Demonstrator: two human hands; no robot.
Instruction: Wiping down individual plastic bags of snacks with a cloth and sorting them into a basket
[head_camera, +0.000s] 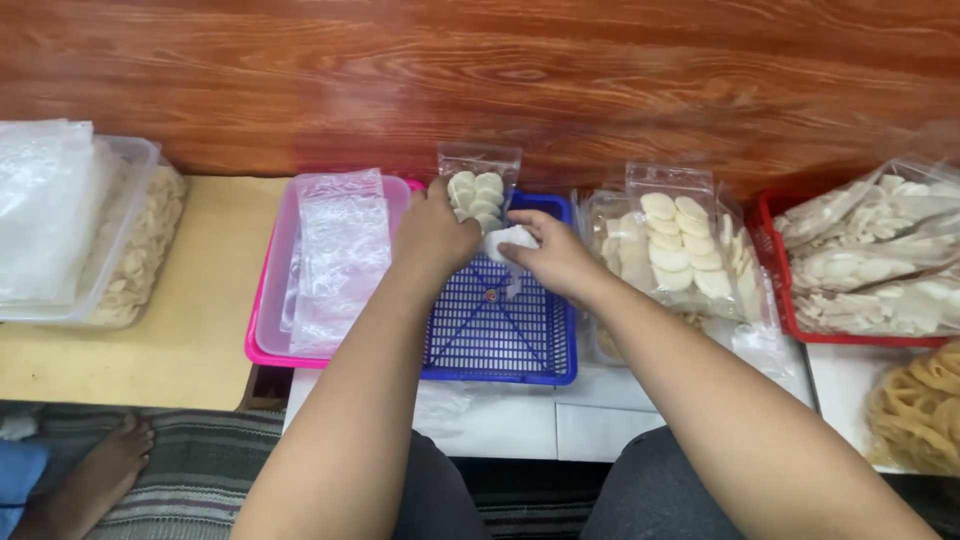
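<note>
At frame centre, the left hand (432, 232) grips a small clear bag (480, 188) partly filled with pale round crackers, held upright over a blue mesh basket (500, 330). The right hand (551, 256) pinches a white cracker (512, 240) just beside the bag. A pink tray (262, 320) holding empty bags sits left; filled bags (680, 245) lie right.

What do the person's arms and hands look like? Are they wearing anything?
Both arms are bare up to the picture's bottom edge, with no sleeves showing. The left hand and right hand have no gloves, and I see no rings, watch or bracelets.
</note>
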